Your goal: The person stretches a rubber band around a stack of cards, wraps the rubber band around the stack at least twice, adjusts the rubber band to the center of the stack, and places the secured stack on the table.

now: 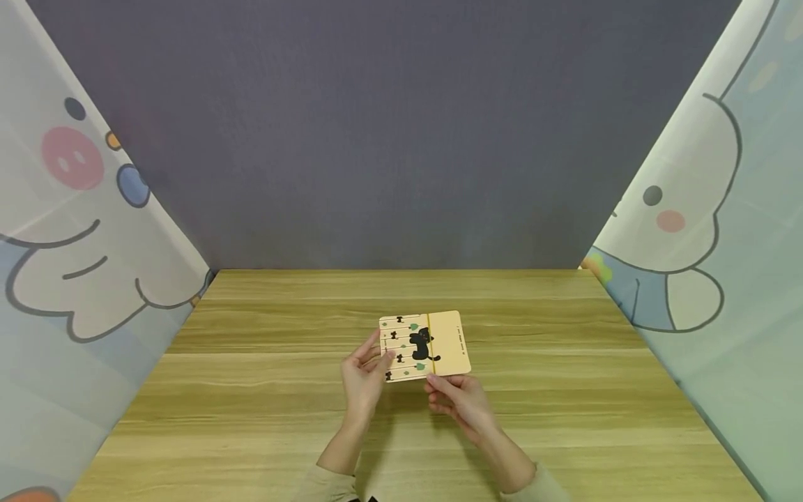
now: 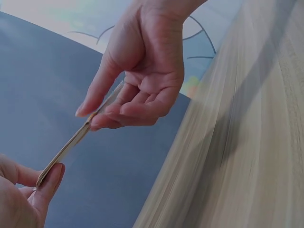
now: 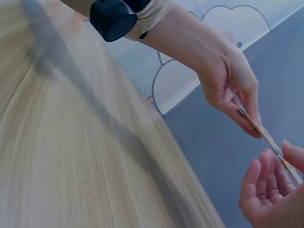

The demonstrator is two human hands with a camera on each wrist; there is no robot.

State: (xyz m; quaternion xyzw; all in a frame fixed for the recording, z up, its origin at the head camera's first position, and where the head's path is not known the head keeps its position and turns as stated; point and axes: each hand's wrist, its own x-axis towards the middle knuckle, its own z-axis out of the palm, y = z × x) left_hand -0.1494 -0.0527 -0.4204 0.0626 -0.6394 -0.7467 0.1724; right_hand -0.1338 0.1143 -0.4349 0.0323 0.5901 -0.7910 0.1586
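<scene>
A thin cream notebook [image 1: 450, 343] is held above the table, its cover printed with a black animal, small bows and green leaves. A yellow elastic band [image 1: 430, 328] runs across the cover. My left hand [image 1: 364, 380] pinches the notebook's left edge, thumb on the cover and fingers behind. At the lower edge, by the band's end, my right hand [image 1: 463, 403] pinches with thumb and index finger. In the left wrist view the notebook [image 2: 69, 145] appears edge-on between the left hand [image 2: 21, 197] and right hand [image 2: 147, 76]. Both hands [image 3: 232, 85] also show in the right wrist view.
Below the hands lies a wood-grain table [image 1: 251, 390]. A dark grey panel [image 1: 395, 139] stands along its far edge. Cartoon-printed curtains [image 1: 56, 279] flank the table on the left and right. A black device [image 3: 113, 20] is strapped at the left wrist.
</scene>
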